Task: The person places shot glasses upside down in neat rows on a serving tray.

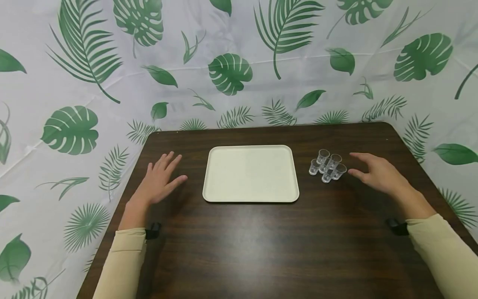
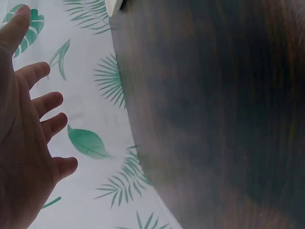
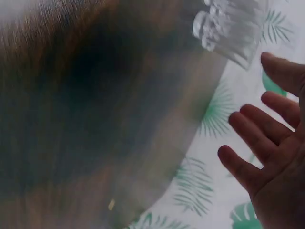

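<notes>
Several small clear cups [image 1: 323, 156] stand in a tight cluster on the right half of the table. Just to their right my right hand [image 1: 381, 172] hovers with thumb and fingers apart, holding nothing. In the right wrist view the clear cups [image 3: 233, 28] show beyond the thumb of my right hand [image 3: 271, 138]. A cream rectangular tray [image 1: 250, 174] lies flat at the middle of the table with nothing on it. Left of the tray, my left hand [image 1: 158, 180] is held over the table with its fingers spread, and in the left wrist view its palm [image 2: 21, 138] shows bare.
The dark wooden table [image 1: 246, 249] has rounded far corners. Behind and beside it hangs a white cloth [image 1: 194, 25] printed with green leaves. Dark bands [image 1: 152, 231] sit at both sleeve cuffs.
</notes>
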Tool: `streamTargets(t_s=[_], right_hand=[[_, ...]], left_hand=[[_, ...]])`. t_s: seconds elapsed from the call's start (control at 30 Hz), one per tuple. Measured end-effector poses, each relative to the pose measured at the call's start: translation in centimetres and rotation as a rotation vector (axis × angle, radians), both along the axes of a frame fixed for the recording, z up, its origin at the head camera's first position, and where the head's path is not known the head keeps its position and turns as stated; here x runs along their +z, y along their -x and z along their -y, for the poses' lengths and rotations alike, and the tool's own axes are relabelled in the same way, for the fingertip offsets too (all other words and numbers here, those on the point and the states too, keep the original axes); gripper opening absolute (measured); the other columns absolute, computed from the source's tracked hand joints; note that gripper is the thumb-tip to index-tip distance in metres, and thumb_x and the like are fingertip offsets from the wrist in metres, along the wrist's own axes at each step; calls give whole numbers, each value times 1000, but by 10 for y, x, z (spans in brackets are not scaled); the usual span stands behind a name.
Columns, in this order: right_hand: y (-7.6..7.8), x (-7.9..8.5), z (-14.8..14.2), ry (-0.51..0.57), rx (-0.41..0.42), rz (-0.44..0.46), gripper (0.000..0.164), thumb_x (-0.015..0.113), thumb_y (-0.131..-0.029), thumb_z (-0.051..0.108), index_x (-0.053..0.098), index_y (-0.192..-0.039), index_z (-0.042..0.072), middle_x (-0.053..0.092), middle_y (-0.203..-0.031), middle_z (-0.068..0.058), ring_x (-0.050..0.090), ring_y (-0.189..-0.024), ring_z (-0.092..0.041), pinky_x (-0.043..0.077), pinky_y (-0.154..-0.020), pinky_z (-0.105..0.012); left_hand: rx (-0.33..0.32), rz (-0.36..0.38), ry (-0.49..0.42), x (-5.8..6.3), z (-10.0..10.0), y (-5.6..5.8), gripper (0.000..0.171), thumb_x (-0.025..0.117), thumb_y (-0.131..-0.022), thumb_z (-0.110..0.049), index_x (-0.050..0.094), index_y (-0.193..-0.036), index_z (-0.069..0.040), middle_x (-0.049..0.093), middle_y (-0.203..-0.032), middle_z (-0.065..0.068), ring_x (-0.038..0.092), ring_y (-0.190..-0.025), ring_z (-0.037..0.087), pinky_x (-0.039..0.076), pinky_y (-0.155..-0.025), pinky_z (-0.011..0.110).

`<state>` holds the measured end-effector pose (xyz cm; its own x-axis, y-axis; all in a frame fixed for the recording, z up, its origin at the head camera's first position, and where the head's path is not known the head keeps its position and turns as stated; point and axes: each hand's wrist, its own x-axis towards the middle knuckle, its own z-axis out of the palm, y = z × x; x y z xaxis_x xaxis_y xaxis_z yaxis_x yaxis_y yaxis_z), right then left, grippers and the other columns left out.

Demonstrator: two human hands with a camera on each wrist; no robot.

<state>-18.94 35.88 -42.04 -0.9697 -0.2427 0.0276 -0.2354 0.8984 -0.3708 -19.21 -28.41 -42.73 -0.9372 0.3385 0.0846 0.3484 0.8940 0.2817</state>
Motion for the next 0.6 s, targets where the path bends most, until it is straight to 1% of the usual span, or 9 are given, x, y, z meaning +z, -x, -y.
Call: streamTargets(t_s=[0.1, 0.27, 0.37, 0.47, 0.6], right_hand=[[0, -8, 3, 28, -47, 34, 61, 69, -93, 30, 48, -139, -4, 51, -131, -36, 49, -116, -55, 39, -89, -66], [1, -23, 5, 117, -113, 64, 57, 74, -89, 25, 54, -133, -6, 60, -122, -33, 56, -111, -49, 40, -89, -63], [1, -32, 6, 174, -138, 77, 57, 76, -87, 24, 55, -130, -7, 63, -116, -31, 60, -105, -46, 43, -86, -60], [1, -40, 7, 223, -158, 81, 57, 78, -85, 24, 57, -128, -7, 65, -112, -31, 63, -100, -44, 46, -83, -58], [2, -48, 10, 281, -180, 79, 54, 79, -84, 23, 60, -125, -7, 65, -111, -30, 64, -100, -44, 46, -85, -57]], left_hand=[[-16, 24, -17, -6, -6, -1, 78, 52, -96, -57, 24, -158, -18, 15, -162, 15, 8, -148, 37, 6, -108, 71], [-67, 99, -29, -18, -21, -3, 83, 57, -93, -59, 25, -157, -16, 18, -161, 16, 11, -147, 41, 8, -107, 72], [-92, 161, -35, -26, -31, -3, 88, 60, -89, -62, 26, -157, -17, 19, -161, 16, 13, -147, 40, 9, -108, 70], [-113, 203, -38, -32, -40, -4, 93, 63, -86, -63, 27, -157, -16, 21, -160, 17, 16, -146, 41, 12, -107, 71], [-121, 247, -36, -37, -48, -5, 96, 66, -83, -64, 28, -156, -15, 23, -159, 19, 21, -144, 43, 14, -107, 71]])
